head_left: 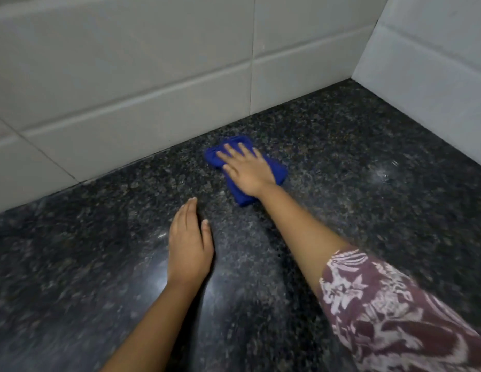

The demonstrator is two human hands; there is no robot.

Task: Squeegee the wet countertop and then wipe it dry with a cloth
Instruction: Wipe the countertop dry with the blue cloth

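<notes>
Countertop (341, 146) dark speckled granite, tiled corner (352, 76).

Right hand (247, 171) presses a folded blue cloth (235, 157) flat near the speckled dark granite worktop's (341, 170) back edge; left hand (189, 247) rests flat nearby.

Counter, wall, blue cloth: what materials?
Countertop: likely polished granite, dark speckled grain with glossy glare. Wall: glazed ceramic tiles, off-white with grout lines. Cloth: soft folded fabric, maybe microfibre; weave too blurred to tell.
</notes>
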